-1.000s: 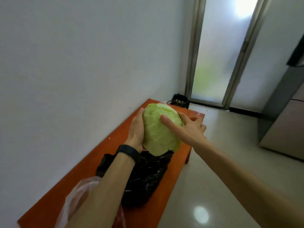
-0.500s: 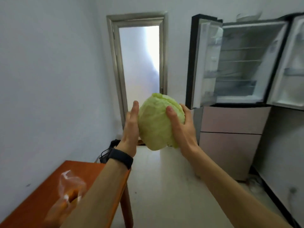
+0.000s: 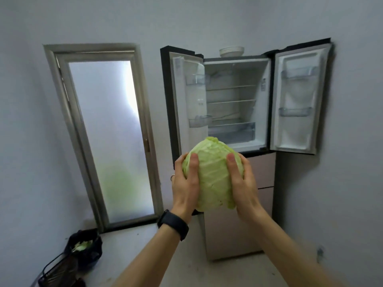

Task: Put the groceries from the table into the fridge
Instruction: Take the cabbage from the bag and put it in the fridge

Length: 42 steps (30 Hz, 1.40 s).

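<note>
A pale green cabbage (image 3: 213,175) is held up in the air in front of me. My left hand (image 3: 185,185) grips its left side and my right hand (image 3: 243,183) grips its right side, thumbs laid over the front. Straight behind it stands the fridge (image 3: 234,104) with both upper doors swung wide open. Its shelves and the drawer at the bottom of the upper compartment look bare. The table is out of view.
A frosted glass door (image 3: 107,137) is in the wall left of the fridge. A black bin with green leaves (image 3: 84,246) and a black wire rack (image 3: 58,270) sit on the floor at lower left. White bowls (image 3: 231,51) rest on top of the fridge.
I have turned away from the table toward the fridge, carrying the cabbage with both hands. The fridge is now centred behind the cabbage, and the table has left the view.
</note>
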Available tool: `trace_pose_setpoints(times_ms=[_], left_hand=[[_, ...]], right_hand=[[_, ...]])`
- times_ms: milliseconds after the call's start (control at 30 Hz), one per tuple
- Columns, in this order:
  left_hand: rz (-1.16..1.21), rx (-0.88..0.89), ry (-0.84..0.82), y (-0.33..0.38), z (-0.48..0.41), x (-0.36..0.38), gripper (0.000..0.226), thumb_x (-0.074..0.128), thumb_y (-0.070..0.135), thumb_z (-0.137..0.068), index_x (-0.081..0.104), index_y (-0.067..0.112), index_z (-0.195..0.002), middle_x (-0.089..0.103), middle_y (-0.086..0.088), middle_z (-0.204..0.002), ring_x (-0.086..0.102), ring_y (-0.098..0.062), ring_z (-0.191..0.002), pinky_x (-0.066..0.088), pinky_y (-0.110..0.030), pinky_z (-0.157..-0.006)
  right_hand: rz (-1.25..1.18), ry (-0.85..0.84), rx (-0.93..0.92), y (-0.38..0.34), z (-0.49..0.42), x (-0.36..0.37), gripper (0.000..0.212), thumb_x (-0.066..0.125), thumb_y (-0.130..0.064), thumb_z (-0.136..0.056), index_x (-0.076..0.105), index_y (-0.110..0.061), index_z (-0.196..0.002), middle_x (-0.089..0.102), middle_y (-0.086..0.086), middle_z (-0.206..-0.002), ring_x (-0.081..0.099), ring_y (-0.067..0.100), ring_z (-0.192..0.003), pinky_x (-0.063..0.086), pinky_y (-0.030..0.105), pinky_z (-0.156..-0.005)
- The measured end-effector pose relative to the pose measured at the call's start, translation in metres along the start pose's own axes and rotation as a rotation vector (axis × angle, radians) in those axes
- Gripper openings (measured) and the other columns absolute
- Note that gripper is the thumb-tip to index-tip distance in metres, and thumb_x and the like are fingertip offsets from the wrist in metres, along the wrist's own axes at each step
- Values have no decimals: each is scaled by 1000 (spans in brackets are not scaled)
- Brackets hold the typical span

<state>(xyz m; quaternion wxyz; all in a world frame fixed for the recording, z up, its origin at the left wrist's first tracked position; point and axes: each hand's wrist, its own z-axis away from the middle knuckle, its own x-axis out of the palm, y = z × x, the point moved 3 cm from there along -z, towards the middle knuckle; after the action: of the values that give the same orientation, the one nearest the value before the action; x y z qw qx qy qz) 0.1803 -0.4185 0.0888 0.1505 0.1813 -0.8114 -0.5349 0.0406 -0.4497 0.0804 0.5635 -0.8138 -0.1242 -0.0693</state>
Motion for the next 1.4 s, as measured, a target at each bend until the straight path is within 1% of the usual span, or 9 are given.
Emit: trace_pose_setpoints(times_ms=[100, 233, 400, 500, 667, 800, 1067, 1233, 1400], left_hand=[[-1, -1, -35, -26, -49, 42, 75, 38, 95, -68, 46, 50, -127, 56, 3, -126, 57, -19, -114, 51, -49, -98], [21, 21, -63, -52, -126, 92, 68, 37, 94, -71, 47, 52, -124, 58, 3, -123, 59, -18, -114, 51, -49, -97], [35, 90, -51, -66, -230, 161, 66, 35, 85, -79, 49, 43, -126, 61, 6, -120, 59, -13, -111, 50, -47, -98], [47, 95, -35, -79, -279, 201, 62, 35, 83, -81, 49, 43, -127, 61, 7, -118, 57, -15, -115, 47, -47, -101], [37, 90, -14, -108, -353, 266, 62, 35, 81, -81, 50, 42, -127, 62, 11, -119, 57, -11, -113, 46, -44, -102], [22, 94, 25, -140, -405, 322, 59, 35, 77, -85, 50, 41, -128, 61, 13, -118, 57, -9, -111, 46, -41, -101], [-20, 75, 164, -189, -499, 421, 63, 34, 76, -84, 52, 38, -131, 63, 14, -117, 59, -10, -109, 48, -35, -93], [-64, 40, 251, -220, -556, 444, 64, 35, 81, -81, 53, 41, -128, 63, 15, -114, 60, -11, -108, 49, -44, -97], [-113, -22, 353, -261, -616, 440, 46, 40, 70, -92, 54, 41, -125, 60, 21, -106, 59, -12, -107, 49, -43, -98]], right_hand=[[44, 27, -39, 20, -56, -22, 84, 65, -81, -68, 48, -37, -138, 62, -5, -129, 66, 13, -112, 58, 44, -92], [145, 68, -88, 41, -143, -42, 88, 62, -89, -65, 44, -44, -139, 56, -4, -135, 61, 16, -119, 54, 47, -98], [230, 111, -155, 48, -262, -62, 84, 57, -91, -67, 43, -47, -137, 58, -10, -132, 60, 15, -119, 52, 47, -99], [257, 132, -172, 55, -325, -79, 79, 55, -92, -68, 44, -50, -134, 60, -12, -129, 60, 14, -119, 51, 47, -101], [245, 137, -180, 78, -419, -109, 85, 55, -92, -67, 44, -45, -138, 59, -13, -130, 59, 12, -120, 51, 45, -102], [244, 99, -176, 104, -495, -142, 85, 55, -91, -68, 44, -44, -137, 59, -13, -131, 59, 12, -120, 51, 45, -101], [207, -16, -118, 150, -639, -194, 78, 53, -89, -70, 42, -48, -135, 57, -10, -131, 60, 15, -115, 56, 46, -94], [156, -89, -62, 185, -710, -194, 84, 53, -89, -69, 42, -44, -139, 56, -12, -130, 59, 12, -115, 57, 45, -93], [142, -175, 13, 230, -772, -167, 69, 53, -80, -80, 43, -41, -137, 59, -11, -126, 60, 9, -110, 56, 42, -93]])
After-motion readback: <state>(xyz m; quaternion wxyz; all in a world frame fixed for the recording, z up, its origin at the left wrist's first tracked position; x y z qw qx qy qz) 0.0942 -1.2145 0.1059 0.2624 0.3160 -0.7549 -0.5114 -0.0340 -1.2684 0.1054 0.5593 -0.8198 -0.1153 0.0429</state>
